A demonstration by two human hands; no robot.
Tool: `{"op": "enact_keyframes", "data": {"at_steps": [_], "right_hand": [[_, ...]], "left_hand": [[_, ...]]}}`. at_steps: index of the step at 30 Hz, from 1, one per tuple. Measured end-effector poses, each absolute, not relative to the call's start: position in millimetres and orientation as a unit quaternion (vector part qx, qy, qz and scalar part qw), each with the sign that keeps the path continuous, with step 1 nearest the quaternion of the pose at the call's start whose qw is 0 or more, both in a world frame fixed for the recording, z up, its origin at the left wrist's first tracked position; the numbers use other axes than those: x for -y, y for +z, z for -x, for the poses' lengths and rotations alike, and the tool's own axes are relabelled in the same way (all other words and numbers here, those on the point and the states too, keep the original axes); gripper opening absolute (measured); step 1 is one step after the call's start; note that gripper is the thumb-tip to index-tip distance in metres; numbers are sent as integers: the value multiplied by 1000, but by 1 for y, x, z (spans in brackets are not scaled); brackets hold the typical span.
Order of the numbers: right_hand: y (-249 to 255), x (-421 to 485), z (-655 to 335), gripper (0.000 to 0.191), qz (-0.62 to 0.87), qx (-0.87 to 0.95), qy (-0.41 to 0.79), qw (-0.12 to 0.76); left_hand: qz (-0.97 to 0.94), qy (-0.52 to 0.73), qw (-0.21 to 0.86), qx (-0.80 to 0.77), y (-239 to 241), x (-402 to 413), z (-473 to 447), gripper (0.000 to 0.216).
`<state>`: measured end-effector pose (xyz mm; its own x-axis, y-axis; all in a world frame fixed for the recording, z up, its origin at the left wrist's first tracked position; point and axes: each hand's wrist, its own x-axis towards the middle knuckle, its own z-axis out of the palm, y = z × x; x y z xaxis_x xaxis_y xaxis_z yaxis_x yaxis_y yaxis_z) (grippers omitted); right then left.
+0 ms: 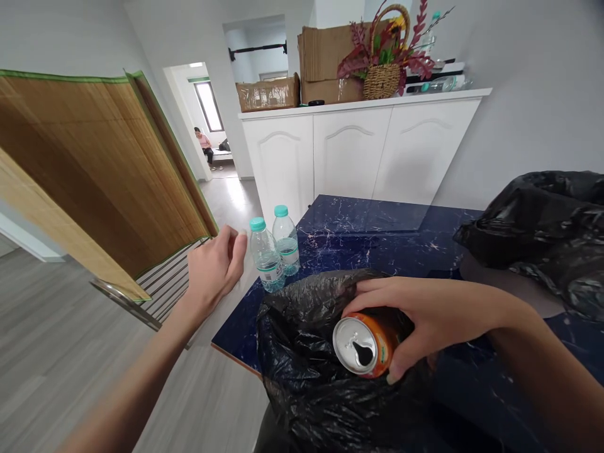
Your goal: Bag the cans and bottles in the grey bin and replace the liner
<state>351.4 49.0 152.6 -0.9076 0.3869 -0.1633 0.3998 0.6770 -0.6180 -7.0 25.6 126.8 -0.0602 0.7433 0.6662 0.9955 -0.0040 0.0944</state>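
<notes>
My right hand [419,318] is wrapped round an orange drink can [364,345] with its opened top facing me, held over the mouth of a black plastic bag [306,371]. My left hand [214,267] hovers with fingers loosely curled and apart, holding nothing, just left of two small water bottles with teal caps [267,255] [286,239]. The bottles stand upright at the left corner of a dark blue marble table [372,233].
A second black bag [542,233] lies on the table's right side. White cabinets [358,151] stand behind, topped with cardboard boxes and a flower basket [384,60]. A bamboo mat [85,170] leans at left. A person sits in a far room [205,145].
</notes>
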Motion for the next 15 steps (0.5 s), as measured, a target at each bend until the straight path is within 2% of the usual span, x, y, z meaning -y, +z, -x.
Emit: {"op": "enact_keyframes", "data": {"at_steps": [3,6,10,13,15], "right_hand": [[155,-48,-351,61,-246,-901,-357,-27],[156,-46,-343,60,-282,-876,-383,-83],[158,-43,-331,60,-295,-852,-418,-115],[158,-39,-324,70,-314,-843,-423,-107],[157,-35,-321,73,-320,-844,-419,-104]], "left_hand": [[689,-379,149,600,120,1,-7,39],[757,-386,-36,525,112,33,-36,46],[755,-347,-260,492,103,62,-78,26],[718,-362,-338,489,93,68,-98,58],[684,-392,-365,495,88,68,-106,60]]}}
